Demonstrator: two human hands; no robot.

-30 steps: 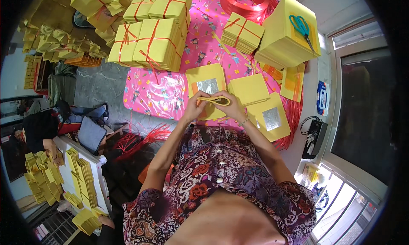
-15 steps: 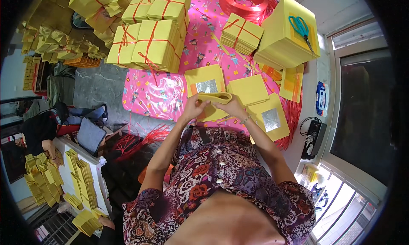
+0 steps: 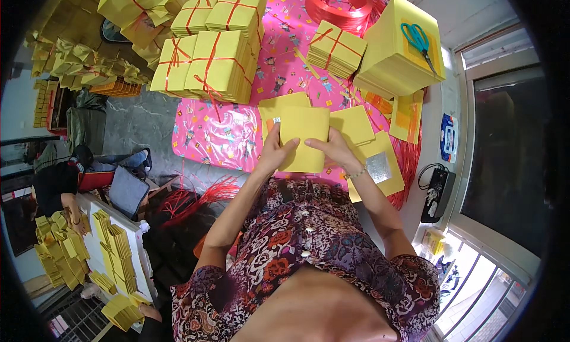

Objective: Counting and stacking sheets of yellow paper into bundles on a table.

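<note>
We hold a thin stack of yellow paper sheets (image 3: 304,139) upright-facing in front of us, above the near edge of the worktop (image 3: 208,141) with its pink patterned cover. Our left hand (image 3: 275,153) pinches the stack's lower left edge, thumb on the face, fingers behind. Our right hand (image 3: 336,152) pinches the lower right edge the same way, thumb laid across the face. Both grips are pressed together on the paper, not spread.

Handling judgement: the stack looks light and flexible. It holds flat under the 2 side grips, yet we judge that it would sag or fan if held by 1 corner alone. The sheets are likely smooth and apt to slide against each other, so an even pinch on opposite edges, as now, is the sound hold. Edges may crease under hard pressure.

Beyond the grips, partly hidden by the stack, lie loose yellow sheets (image 3: 354,123). Just right of the right grip lies a sheet bearing a silver foil square (image 3: 378,167). Farther beyond and left stand tied yellow bundles (image 3: 208,65) bound with red string. Beyond and right stands a tall yellow block of paper (image 3: 395,51) with teal-handled scissors (image 3: 418,42) on top. A coil of red string (image 3: 338,2) lies at the far edge. Below left of the grips, loose red strands (image 3: 196,196) hang off the worktop. Another person (image 3: 56,184) works well apart at far left.
</note>
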